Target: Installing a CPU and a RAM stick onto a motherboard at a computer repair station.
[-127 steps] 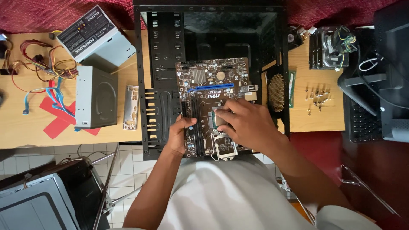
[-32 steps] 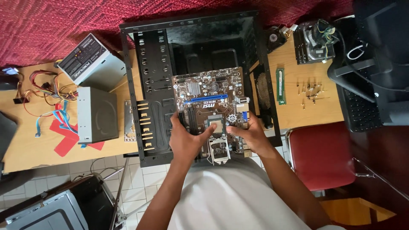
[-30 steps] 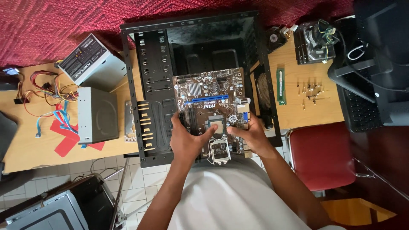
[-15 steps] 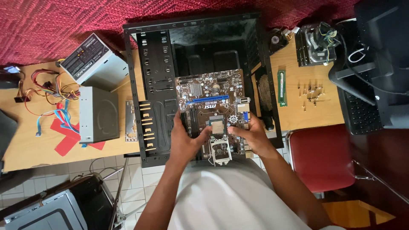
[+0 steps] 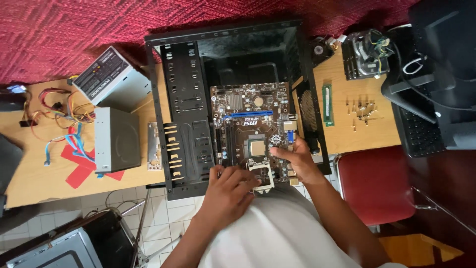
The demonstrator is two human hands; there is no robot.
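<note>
Since half a second ago, the left hand (image 5: 229, 191) is sliding rightward along the near edge of the motherboard (image 5: 252, 130), its fingers now curling over the open metal socket cover (image 5: 262, 177), while the right hand (image 5: 297, 161) is holding much the same spot at the board's near right corner. The board is lying flat inside the open black computer case (image 5: 186, 124), which is resting on the wooden table (image 5: 347, 134), and the square processor (image 5: 257, 147) is sitting in its socket just beyond the left hand's fingertips. The left hand is bending loosely over the cover's frame, touching it; whether it is truly gripping it I cannot tell. The right hand is pinching the board's edge, thumb stretching across the top toward the socket. To the left of the case, a grey power supply (image 5: 110, 78) and a grey drive box (image 5: 117, 140) are lying among coloured cables (image 5: 64, 111). To the right, a green memory stick (image 5: 327, 104) is lying beside the case, with small screws (image 5: 362, 110) scattered near it and a black keyboard (image 5: 419, 134) further over. A red chair seat (image 5: 377, 186) is showing below the table's edge.
</note>
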